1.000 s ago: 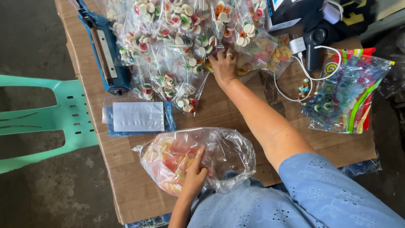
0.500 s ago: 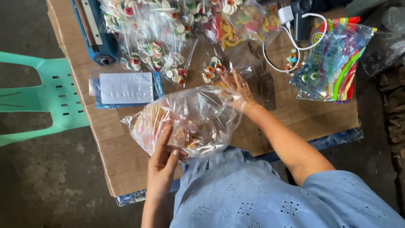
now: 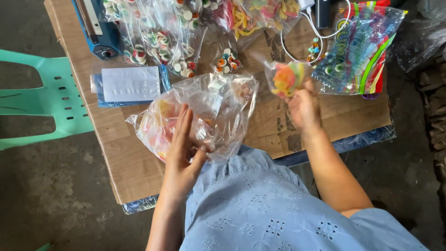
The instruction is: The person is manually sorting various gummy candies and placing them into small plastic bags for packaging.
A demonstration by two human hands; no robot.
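Green plastic marks the far left, where a chair (image 3: 42,104) stands just beside the cardboard-covered table (image 3: 130,167). On the table's upper left corner sits a blue heat sealer (image 3: 95,28), and below it lies a flat stack of small clear bags (image 3: 130,84). Your left hand (image 3: 182,151) lies flat, fingers spread, on the large clear bag of sweets (image 3: 204,111), pressing it against the table's near edge. Behind that bag, small sealed packets of round sweets (image 3: 162,42) lie heaped, one more packet (image 3: 226,60) a little apart from them. Your right hand (image 3: 304,108) is raised above the table, well apart from the left, fingers closed on a small clear bag of bright orange and yellow sweets (image 3: 287,78). Right of it lies a big colourful candy bag (image 3: 357,51), with a white cable (image 3: 320,35) beside it.
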